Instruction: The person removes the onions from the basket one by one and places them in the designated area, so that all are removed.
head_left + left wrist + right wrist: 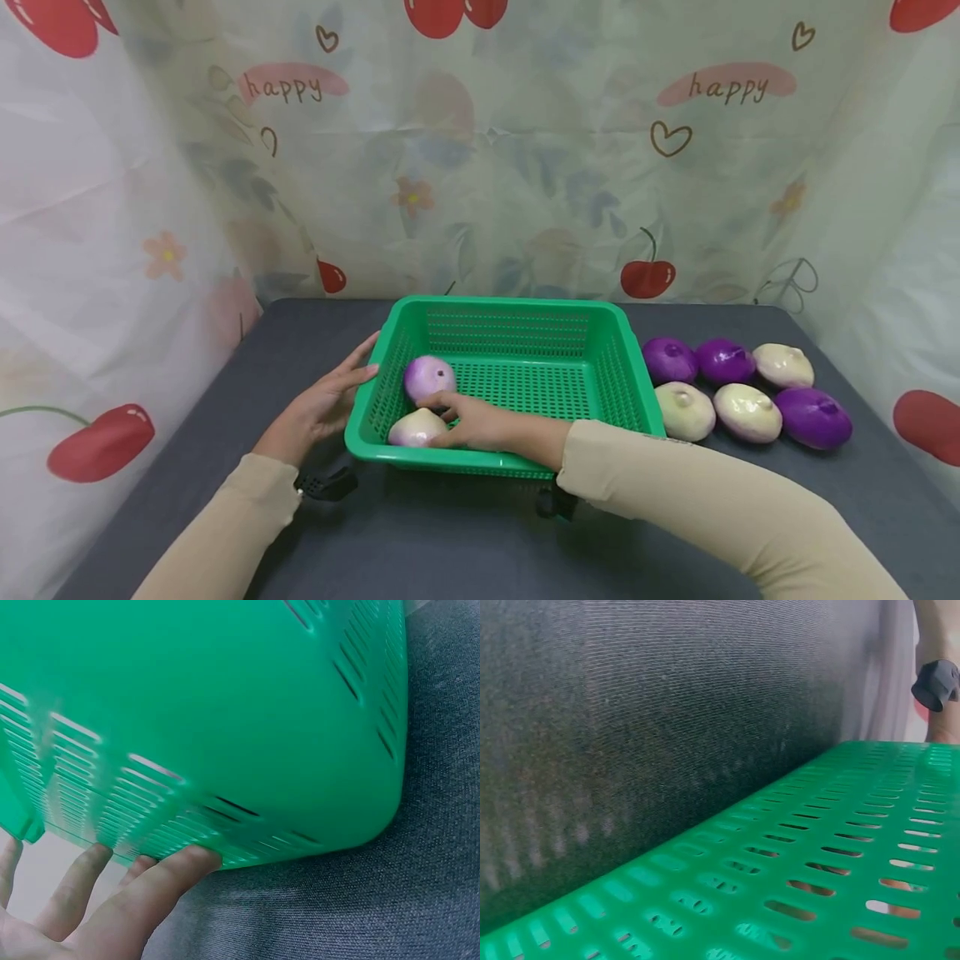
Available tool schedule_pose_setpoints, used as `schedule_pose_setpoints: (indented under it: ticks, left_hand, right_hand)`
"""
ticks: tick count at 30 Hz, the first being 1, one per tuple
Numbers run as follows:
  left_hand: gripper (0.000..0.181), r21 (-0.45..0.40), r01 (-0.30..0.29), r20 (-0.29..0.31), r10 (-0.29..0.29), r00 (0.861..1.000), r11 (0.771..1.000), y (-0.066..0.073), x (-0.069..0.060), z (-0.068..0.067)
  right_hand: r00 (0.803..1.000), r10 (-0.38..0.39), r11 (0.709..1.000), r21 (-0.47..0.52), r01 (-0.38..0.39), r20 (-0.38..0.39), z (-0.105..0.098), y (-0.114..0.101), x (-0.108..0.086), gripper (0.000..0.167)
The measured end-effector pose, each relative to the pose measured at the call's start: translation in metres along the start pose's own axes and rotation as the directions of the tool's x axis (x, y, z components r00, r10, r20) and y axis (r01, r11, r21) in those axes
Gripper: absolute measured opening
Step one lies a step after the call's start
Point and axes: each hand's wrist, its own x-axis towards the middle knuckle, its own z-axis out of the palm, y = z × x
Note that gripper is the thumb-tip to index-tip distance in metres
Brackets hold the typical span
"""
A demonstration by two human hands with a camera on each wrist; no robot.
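Note:
A green plastic basket [525, 302] with slotted walls stands on the dark table. My left hand [322, 406] is at its left side; in the left wrist view its fairly straight fingers [161, 885] touch the outer wall. My right hand [474, 422] reaches over the near rim into the basket. Its thumb and fingers curl about a white-and-purple turnip [415, 427] in the near left corner. Right behind lies a pale purple turnip [430, 379], close to the right fingertips. In the right wrist view the basket wall [832, 851] hides most of that hand.
Several turnips lie in two rows right of the basket, among them a deep purple turnip [813, 418] and a white turnip [684, 412]. A patterned curtain [495, 167] hangs behind the table [420, 533] and at both sides.

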Motion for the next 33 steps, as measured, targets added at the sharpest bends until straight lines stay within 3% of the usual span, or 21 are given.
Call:
schedule_pose_setpoints:
  ticks: [11, 22, 28, 33]
  left_hand:
    - [0.066, -0.016, 0.0, 0.005, 0.0, 1.0, 1.0, 0.003, -0.002, 0.005]
    - [0.066, -0.01, -0.007, 0.019, 0.007, 1.0, 1.0, 0.0, -0.001, -0.001]
    - [0.065, 0.005, -0.019, 0.009, 0.019, 1.0, 1.0, -0.002, 0.0, -0.002]
    - [0.065, 0.003, -0.016, 0.005, 0.016, 1.0, 1.0, -0.001, 0.001, -0.001]
  right_hand:
    - [0.999, 0.022, 0.999, -0.026, -0.021, 0.026, -0.001, 0.002, 0.001, 0.053]
    - [0.999, -0.001, 0.998, -0.055, -0.001, -0.05, -0.004, -0.006, -0.001, 0.057]
    - [0.996, -0.016, 0.998, 0.059, 0.021, -0.092, -0.012, -0.019, -0.011, 0.063]
    - [0.993, -0.019, 0.981, 0.191, 0.042, -0.12, -0.027, -0.03, -0.028, 0.062]
